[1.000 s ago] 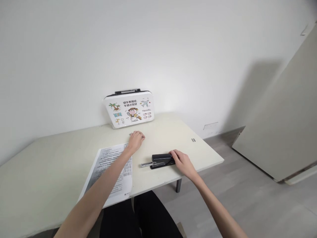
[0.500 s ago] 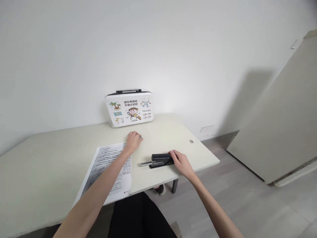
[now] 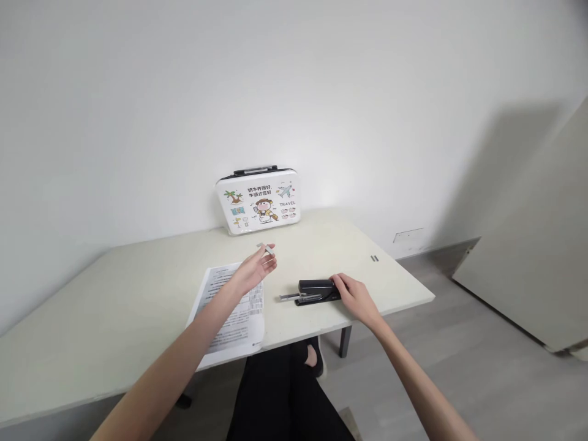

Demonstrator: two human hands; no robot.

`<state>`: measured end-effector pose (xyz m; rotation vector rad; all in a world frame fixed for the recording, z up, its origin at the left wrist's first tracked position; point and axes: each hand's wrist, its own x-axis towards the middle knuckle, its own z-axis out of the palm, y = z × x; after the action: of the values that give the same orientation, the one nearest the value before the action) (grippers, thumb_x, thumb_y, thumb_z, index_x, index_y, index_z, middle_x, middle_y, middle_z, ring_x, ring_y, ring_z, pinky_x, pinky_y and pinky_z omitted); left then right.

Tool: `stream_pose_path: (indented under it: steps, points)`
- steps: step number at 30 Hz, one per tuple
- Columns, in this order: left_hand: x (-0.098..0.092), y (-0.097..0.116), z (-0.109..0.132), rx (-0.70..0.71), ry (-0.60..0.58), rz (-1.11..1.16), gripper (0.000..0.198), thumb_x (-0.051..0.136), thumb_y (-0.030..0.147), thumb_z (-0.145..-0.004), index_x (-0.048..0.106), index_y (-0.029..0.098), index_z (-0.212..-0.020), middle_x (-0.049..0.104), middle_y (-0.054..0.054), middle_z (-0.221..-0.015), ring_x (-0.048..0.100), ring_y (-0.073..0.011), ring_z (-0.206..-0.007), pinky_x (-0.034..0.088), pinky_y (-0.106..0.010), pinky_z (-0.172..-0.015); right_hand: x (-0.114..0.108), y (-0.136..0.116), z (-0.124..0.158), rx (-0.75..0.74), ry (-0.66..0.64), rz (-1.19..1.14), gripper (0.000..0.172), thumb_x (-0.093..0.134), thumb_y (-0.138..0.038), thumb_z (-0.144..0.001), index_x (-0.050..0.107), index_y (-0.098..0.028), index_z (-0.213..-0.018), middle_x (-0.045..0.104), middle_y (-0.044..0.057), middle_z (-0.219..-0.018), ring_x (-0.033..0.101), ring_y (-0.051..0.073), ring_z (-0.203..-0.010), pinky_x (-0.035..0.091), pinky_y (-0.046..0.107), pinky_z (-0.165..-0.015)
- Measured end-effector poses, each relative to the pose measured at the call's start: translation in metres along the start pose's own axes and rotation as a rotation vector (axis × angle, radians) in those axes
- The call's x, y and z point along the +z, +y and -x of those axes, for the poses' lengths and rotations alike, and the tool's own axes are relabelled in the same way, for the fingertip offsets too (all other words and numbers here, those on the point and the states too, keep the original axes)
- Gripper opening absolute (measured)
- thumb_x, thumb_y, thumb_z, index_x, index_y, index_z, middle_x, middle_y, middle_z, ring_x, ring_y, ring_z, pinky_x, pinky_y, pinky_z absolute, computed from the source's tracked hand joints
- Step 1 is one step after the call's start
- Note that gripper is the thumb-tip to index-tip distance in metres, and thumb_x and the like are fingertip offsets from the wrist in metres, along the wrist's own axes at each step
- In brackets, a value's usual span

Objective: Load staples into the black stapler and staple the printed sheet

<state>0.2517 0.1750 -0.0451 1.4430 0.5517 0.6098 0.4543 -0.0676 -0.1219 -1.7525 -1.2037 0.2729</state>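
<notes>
My left hand (image 3: 255, 271), palm turned partly up, pinches a small grey strip of staples (image 3: 267, 249) between thumb and fingers above the table. Around the rear end of a black stapler (image 3: 316, 285) my right hand (image 3: 356, 295) is closed. The stapler lies on the table with its metal staple tray (image 3: 289, 297) sticking out at the front, pointing left. Under my left wrist and forearm lie printed sheets of paper (image 3: 239, 331), partly covered by the arm.
A white case (image 3: 234, 223) with cartoon prints and a black handle stands against the wall at the back of the table (image 3: 138, 294). Two small staple strips (image 3: 375, 258) lie near the table's right edge. A pale panel (image 3: 528, 269) stands on the floor at the right.
My left hand has lifted from the table and turned palm up, bringing the staple strip into sight. My right hand stays on the stapler. The view has swung slightly left.
</notes>
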Motion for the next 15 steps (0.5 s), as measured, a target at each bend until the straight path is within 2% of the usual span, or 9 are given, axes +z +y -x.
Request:
stream_pose_path:
  steps: [4,6,11,13,15]
  points:
    - [0.000,0.006,0.020,-0.061,-0.009,0.127,0.040,0.069,0.056,-0.098,0.069,0.016,-0.098,0.058,-0.001,-0.081,0.053,-0.0077,-0.064,0.051,-0.019,-0.064,0.000,-0.002,0.001,0.008,0.006,0.012,0.048,0.035,-0.055,-0.107,0.070,-0.025,-0.094,0.076,0.005,-0.090,0.069,0.024,-0.085,0.046,0.032,-0.081]
    - [0.003,0.005,0.027,-0.069,-0.007,0.157,0.038,0.070,0.053,-0.098,0.069,0.016,-0.094,0.057,0.000,-0.081,0.049,-0.0056,-0.061,0.047,-0.017,-0.059,-0.001,-0.002,0.001,0.011,0.010,0.016,0.047,0.035,-0.055,-0.106,0.070,-0.025,-0.094,0.077,0.005,-0.091,0.069,0.024,-0.085,0.046,0.032,-0.081]
    - [0.015,-0.003,0.044,-0.093,-0.018,0.125,0.029,0.080,0.041,-0.092,0.074,0.013,-0.098,0.069,-0.006,-0.095,0.059,-0.0084,-0.072,0.052,-0.022,-0.071,-0.002,-0.003,0.003,0.019,0.010,0.021,0.047,0.035,-0.054,-0.106,0.069,-0.025,-0.094,0.077,0.005,-0.093,0.070,0.024,-0.088,0.046,0.031,-0.082]
    - [0.021,-0.006,0.053,-0.084,-0.046,0.001,0.030,0.081,0.040,-0.090,0.076,0.013,-0.101,0.074,-0.009,-0.101,0.064,-0.0125,-0.075,0.054,-0.027,-0.075,-0.002,-0.003,0.003,0.021,0.012,0.020,0.046,0.035,-0.054,-0.106,0.069,-0.025,-0.094,0.077,0.005,-0.093,0.070,0.024,-0.088,0.046,0.031,-0.082]
    - [0.026,-0.009,0.063,-0.021,-0.072,-0.222,0.030,0.077,0.044,-0.092,0.077,0.016,-0.103,0.077,-0.009,-0.101,0.068,-0.0172,-0.079,0.055,-0.032,-0.079,-0.003,-0.003,0.003,0.021,0.016,0.020,0.046,0.036,-0.053,-0.106,0.069,-0.025,-0.095,0.077,0.005,-0.093,0.069,0.024,-0.088,0.046,0.031,-0.081]
